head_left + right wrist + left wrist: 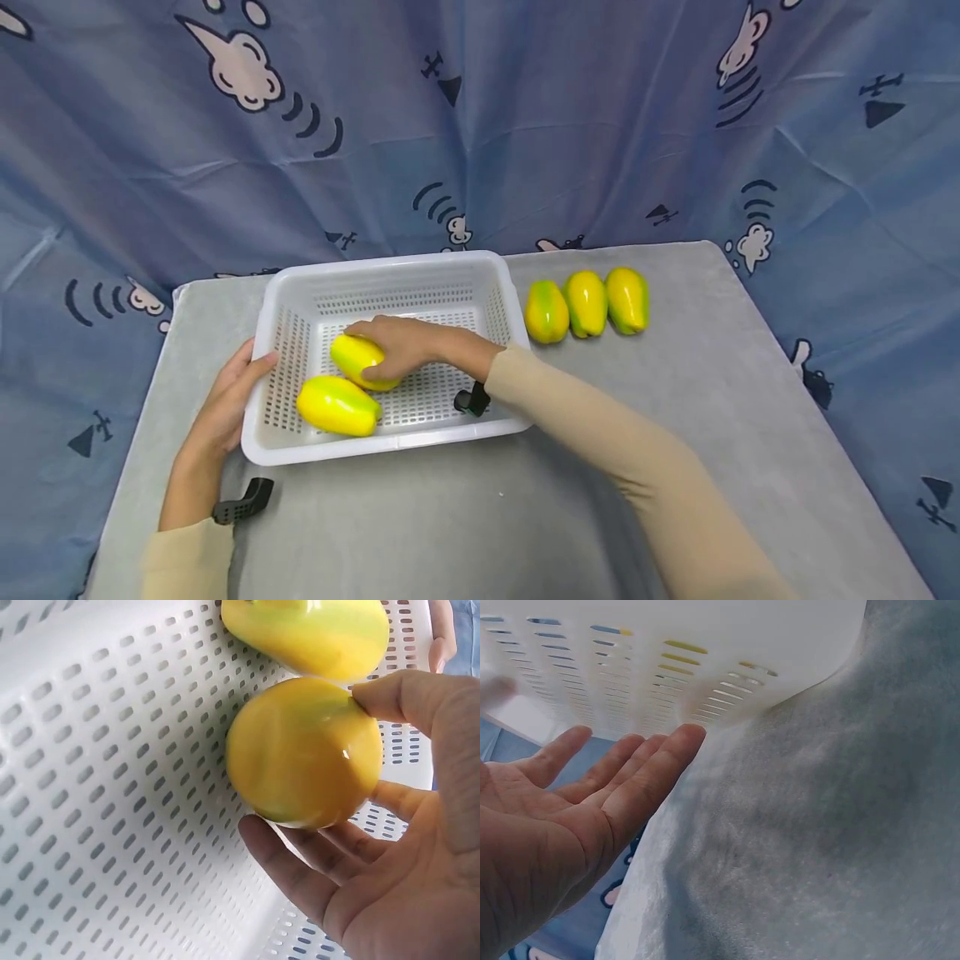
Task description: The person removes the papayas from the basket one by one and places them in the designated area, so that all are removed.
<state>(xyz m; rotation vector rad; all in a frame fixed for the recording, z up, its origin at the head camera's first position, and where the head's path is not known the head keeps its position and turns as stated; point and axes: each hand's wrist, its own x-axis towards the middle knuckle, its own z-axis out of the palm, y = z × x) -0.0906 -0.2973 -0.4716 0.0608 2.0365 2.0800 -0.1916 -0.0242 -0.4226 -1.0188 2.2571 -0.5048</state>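
Observation:
A white plastic basket [397, 439] with slotted walls stands on the table. Inside it, my right hand [408, 346] grips a glossy yellow-green papaya-shaped fruit [300, 757], thumb on one side and fingers round the other. A second such fruit [339, 406] lies beside it, nearer the basket's front left corner. At the basket's left end is my left hand [225, 404], its thumb over the rim. In the left wrist view its other fingers [652, 776] extend along the outside of the wall, just below the rim.
To the right of the basket, three more yellow-green fruits [586, 304] stand in a row on the grey-covered table [420, 533]. A blue patterned curtain [525, 125] hangs behind the table and along its sides. Both wrists carry small black cameras [472, 400].

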